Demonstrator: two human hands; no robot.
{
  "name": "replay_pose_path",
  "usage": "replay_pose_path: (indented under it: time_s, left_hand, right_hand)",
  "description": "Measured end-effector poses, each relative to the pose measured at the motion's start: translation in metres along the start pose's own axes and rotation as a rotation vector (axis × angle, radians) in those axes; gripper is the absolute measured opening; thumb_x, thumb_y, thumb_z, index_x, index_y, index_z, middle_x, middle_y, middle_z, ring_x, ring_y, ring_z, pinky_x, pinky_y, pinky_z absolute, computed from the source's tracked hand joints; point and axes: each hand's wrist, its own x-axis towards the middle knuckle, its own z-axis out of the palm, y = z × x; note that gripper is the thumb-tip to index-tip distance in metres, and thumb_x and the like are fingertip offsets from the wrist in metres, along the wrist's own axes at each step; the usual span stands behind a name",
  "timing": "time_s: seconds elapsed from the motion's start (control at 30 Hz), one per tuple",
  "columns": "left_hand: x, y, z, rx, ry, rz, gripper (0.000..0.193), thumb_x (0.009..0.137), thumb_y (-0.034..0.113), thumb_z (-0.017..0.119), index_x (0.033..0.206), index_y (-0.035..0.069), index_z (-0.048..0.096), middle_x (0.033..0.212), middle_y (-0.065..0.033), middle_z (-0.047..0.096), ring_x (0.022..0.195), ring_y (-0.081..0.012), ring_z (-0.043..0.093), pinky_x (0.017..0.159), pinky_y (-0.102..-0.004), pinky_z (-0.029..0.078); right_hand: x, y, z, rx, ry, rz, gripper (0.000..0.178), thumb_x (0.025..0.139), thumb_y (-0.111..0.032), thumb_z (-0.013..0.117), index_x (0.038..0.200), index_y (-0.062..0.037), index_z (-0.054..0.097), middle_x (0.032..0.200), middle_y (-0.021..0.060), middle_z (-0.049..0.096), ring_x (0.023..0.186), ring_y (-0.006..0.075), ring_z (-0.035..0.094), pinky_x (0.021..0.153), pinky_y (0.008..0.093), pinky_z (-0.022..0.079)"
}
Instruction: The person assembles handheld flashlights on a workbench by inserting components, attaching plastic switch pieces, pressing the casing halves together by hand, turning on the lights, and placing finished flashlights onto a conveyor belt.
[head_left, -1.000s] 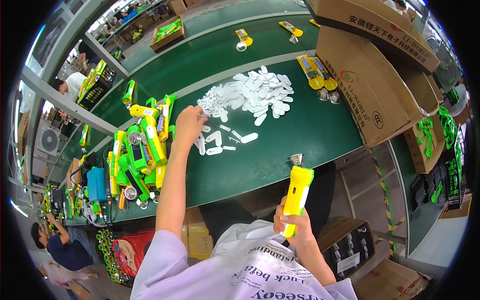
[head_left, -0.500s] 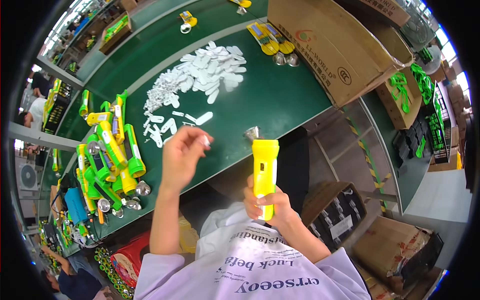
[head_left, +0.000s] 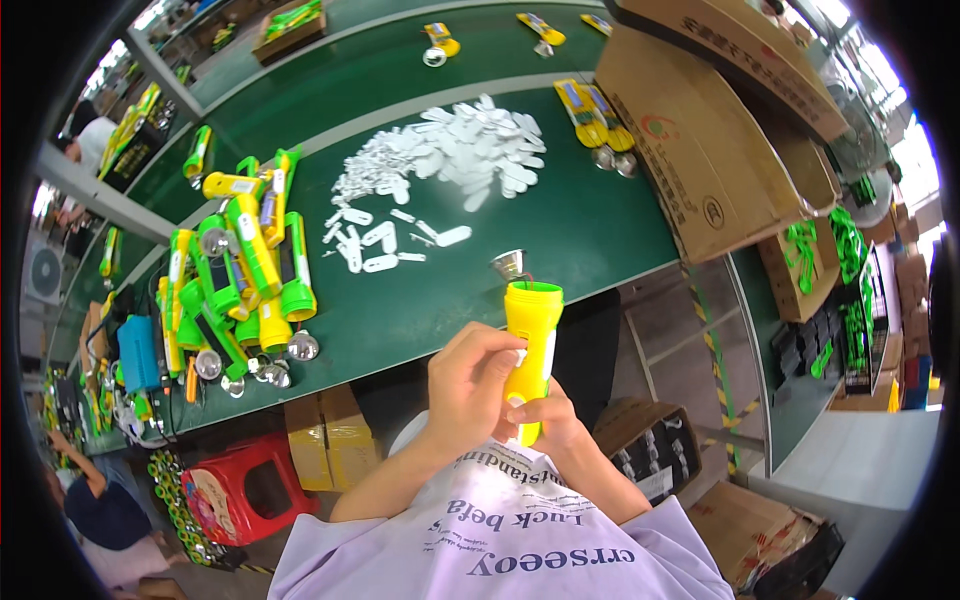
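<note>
My right hand (head_left: 556, 414) is wrapped round the lower part of a yellow flashlight body (head_left: 537, 318), which stands upright with its open threaded end at the top. A silver reflector (head_left: 508, 264) hangs by thin wires at that end. My left hand (head_left: 466, 388) pinches a small white plastic piece (head_left: 520, 357) between thumb and forefinger, against the side of the body. Most of that piece is hidden by the fingers. On the green table beyond lie a heap of flat white plastic strips (head_left: 490, 150) and smaller white parts (head_left: 368, 168).
A pile of yellow and green flashlights (head_left: 250, 240) lies at the table's left, with loose reflectors along its near edge. A large cardboard box (head_left: 690, 150) stands at the right. A red stool (head_left: 230, 490) is below left. A person (head_left: 105, 500) is at the far left.
My left hand has moved right and down from above the table to the flashlight, bringing the white piece with it. The right hand still holds the flashlight. The whole view has shifted somewhat.
</note>
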Motion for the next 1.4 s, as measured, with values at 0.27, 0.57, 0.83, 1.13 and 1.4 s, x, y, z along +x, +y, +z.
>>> replay_pose_path:
  time_s: [0.27,0.57,0.83,1.13,1.4]
  left_hand:
    - [-0.001,0.002,-0.005,0.121,0.132,0.075,0.006,0.093,0.000,0.060,0.098,-0.003,0.061,0.094,-0.0064,0.055,0.079,-0.0091,0.053,0.070,-0.0218,0.045]
    - [0.002,-0.011,-0.006,-0.027,0.149,-0.084,0.025,0.092,0.006,0.060,0.115,-0.003,0.057,0.101,-0.0092,0.063,0.086,-0.0148,0.062,0.077,-0.0287,0.049]
    - [0.007,-0.007,-0.013,-0.362,-0.058,-0.487,0.039,0.104,0.025,0.046,0.131,-0.002,0.052,0.085,-0.0008,0.064,0.057,-0.0012,0.049,0.055,-0.0167,0.043]
    - [0.007,-0.022,-0.020,-0.155,-0.071,-0.327,0.040,0.101,0.015,0.047,0.137,-0.004,0.048,0.109,-0.0104,0.067,0.092,-0.0128,0.062,0.085,-0.0271,0.049]
    - [0.016,-0.034,-0.029,-0.241,-0.256,-0.408,0.038,0.105,0.021,0.044,0.135,-0.002,0.046,0.118,-0.0054,0.059,0.104,-0.0111,0.056,0.086,-0.0264,0.048]
  right_hand:
    - [0.010,-0.004,0.021,-0.185,0.100,-0.028,0.050,0.067,-0.002,0.067,0.113,-0.0006,0.048,0.077,0.0079,0.055,0.058,0.0176,0.057,0.052,0.0292,0.048]
    - [0.012,-0.005,0.017,-0.384,0.159,-0.056,0.038,0.070,-0.001,0.067,0.105,-0.0005,0.052,0.076,0.0058,0.055,0.057,0.0159,0.057,0.052,0.0292,0.049]
    - [0.013,0.001,0.011,-0.352,0.259,-0.019,0.034,0.069,0.001,0.064,0.101,-0.0007,0.052,0.077,0.0071,0.055,0.057,0.0173,0.057,0.052,0.0299,0.048]
    - [0.016,-0.005,0.013,-0.448,0.281,0.009,0.036,0.069,0.004,0.062,0.102,-0.0001,0.051,0.077,0.0077,0.055,0.055,0.0167,0.056,0.050,0.0295,0.046]
    - [0.017,0.004,0.014,-0.555,0.376,-0.004,0.018,0.069,0.004,0.060,0.085,-0.0003,0.054,0.070,0.0081,0.055,0.054,0.0183,0.056,0.050,0.0291,0.044]
